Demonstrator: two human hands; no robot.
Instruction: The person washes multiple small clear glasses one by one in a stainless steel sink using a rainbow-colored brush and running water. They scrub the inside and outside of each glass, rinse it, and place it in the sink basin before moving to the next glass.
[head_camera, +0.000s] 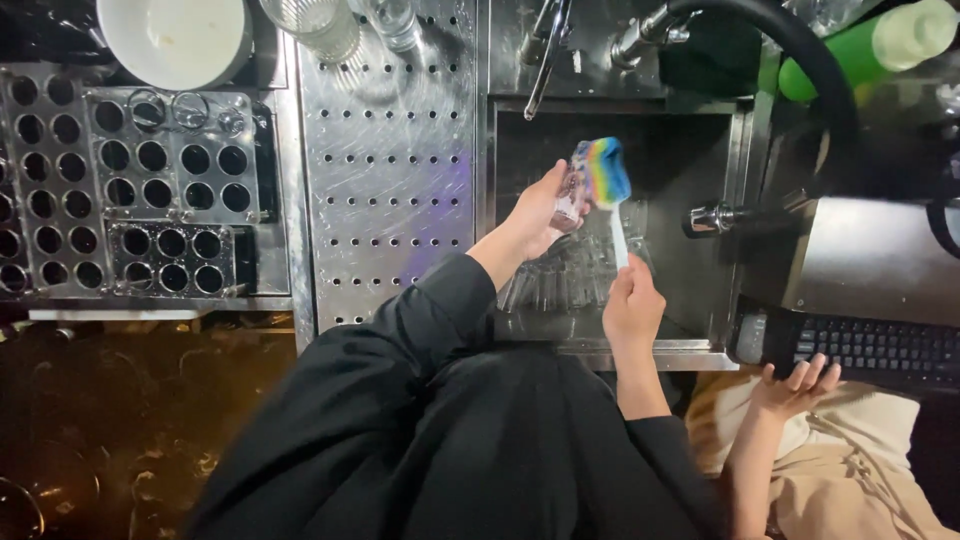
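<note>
From the head camera, looking straight down, both forearms in black sleeves reach forward over a steel sink (715, 215). The left hand (540, 210) is raised with the wrist bent, fingers wrapped around a small clear glass (572, 200) held above the basin. The right hand (632, 300) sits lower and nearer the body, closed around the pale handle of a rainbow-striped sponge brush (603, 170) — its head points up and away and lies against the glass. Hand, brush and glass all hang over the middle of the sink.

Beneath them, in the basin, a cluster of clear glasses (560, 280) lies together; the exact count cannot be told, as they blur into one another. One tap (545, 50) hangs over the back edge of the sink, and a black hose (800, 45) arcs to the right.

To the left is a perforated steel drainboard (385, 190) with two upturned glasses (345, 22) at its far end, and beyond it a rack of round holes (110, 190) with one white bowl (175, 35) above it. One green bottle (860, 50) lies at top right.

At lower right another person's hand (800, 385) — one, fingers spread — rests at the edge of a black keyboard (875, 350).
</note>
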